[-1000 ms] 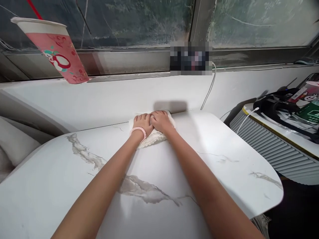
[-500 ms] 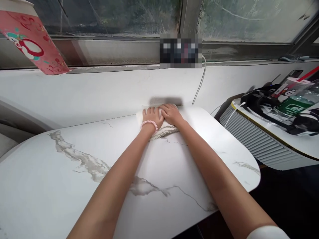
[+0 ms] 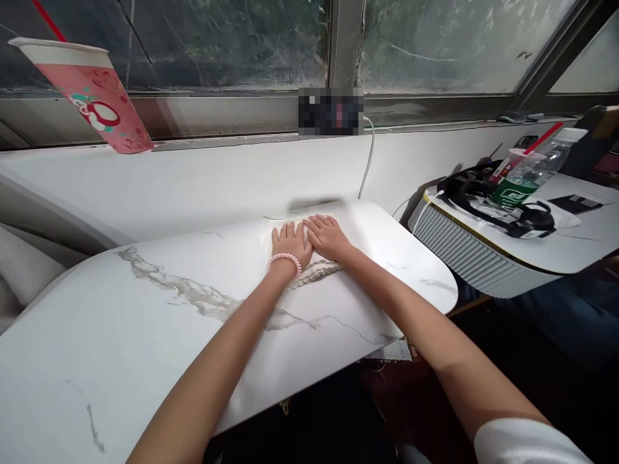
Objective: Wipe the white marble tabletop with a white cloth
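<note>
Marble-patterned tabletop (image 3: 145, 335), white with grey veins, fills the lower view beneath a grimy window (image 3: 217, 38). At 3 o'clock stands a second table (image 3: 570, 245) cluttered with black headphones (image 3: 488, 200), a green-labelled plastic bottle (image 3: 527, 174) whose contents I cannot make out, and a lidded cup (image 3: 507, 164) with a red straw. At 10 o'clock a pink paper cup (image 3: 97, 96) with a red straw sits on the sill; its inside is hidden. A white cable (image 3: 367, 158) hangs down the wall at 12 o'clock.

Both arms stretch toward 12 o'clock. The left hand (image 3: 289, 241) (a pink coil band at its wrist) and the right hand (image 3: 329, 237) lie flat, fingers spread, side by side and touching, pressing a white cloth (image 3: 314, 270) against the tabletop near its far edge; neither hand closes around it.

Judging from this reach, pushing farther could slide the cloth off the far edge into the gap by the wall, and the leaning weight might tip the table.
</note>
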Motion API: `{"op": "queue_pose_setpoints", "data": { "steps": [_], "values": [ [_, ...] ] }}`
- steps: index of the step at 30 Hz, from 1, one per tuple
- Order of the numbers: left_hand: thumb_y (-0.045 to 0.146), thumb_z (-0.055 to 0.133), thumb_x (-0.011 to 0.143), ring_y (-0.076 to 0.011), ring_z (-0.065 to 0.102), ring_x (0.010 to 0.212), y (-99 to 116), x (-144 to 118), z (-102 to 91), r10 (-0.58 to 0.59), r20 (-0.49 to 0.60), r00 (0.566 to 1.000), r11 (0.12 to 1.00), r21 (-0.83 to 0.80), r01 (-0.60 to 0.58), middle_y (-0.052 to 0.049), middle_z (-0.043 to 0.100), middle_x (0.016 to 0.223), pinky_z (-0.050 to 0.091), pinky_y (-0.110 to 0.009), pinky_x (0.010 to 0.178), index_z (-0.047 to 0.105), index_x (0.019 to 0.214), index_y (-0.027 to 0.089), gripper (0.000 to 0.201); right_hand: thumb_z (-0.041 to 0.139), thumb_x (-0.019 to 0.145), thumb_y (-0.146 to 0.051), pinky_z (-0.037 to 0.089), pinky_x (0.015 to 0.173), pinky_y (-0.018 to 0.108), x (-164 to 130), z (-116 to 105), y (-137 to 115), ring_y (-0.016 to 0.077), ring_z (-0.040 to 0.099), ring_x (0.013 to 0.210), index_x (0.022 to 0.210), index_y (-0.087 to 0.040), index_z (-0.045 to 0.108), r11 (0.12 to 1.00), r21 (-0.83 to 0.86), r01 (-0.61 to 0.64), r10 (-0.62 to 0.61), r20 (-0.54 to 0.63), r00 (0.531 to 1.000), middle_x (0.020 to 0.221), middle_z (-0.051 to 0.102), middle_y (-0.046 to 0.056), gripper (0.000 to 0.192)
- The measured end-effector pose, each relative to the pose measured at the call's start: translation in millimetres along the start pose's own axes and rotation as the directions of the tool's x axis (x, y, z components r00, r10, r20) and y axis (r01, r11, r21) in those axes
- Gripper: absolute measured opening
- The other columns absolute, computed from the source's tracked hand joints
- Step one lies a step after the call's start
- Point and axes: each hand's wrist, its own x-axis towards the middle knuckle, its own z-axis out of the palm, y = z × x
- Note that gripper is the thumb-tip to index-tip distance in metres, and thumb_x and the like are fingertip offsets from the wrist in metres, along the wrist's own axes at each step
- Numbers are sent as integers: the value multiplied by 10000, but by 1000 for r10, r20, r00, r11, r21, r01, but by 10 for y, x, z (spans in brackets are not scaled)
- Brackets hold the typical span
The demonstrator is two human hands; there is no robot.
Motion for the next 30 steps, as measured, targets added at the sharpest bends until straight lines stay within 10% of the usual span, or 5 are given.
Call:
{"op": "queue_pose_setpoints", "data": {
  "steps": [13, 30],
  "values": [
    [324, 328, 963, -337, 359, 1425, 788, -1401, -53, 74, -66, 995, 997, -2, -74, -207, 422, 1520, 207, -564, 1186, 437, 1457, 62, 570, 307, 1013, -341, 248, 1180, 486, -1585, -362, -124, 275, 359, 1423, 1433, -151, 489, 999, -26, 42, -43, -40, 998, 1500, 472, 119, 496],
    [360, 272, 965, -369, 263, 1465, 1239, -1066, -61, 146, 67, 987, 984, -109, -138, -211, 341, 1565, 134, -598, 1200, 347, 1505, 48, 628, 239, 1006, -350, 319, 1140, 515, -1615, -511, 406, 256, 447, 1355, 1384, -207, 533, 1000, -9, 2, -3, -76, 997, 1428, 546, 108, 500]
  ]
}}
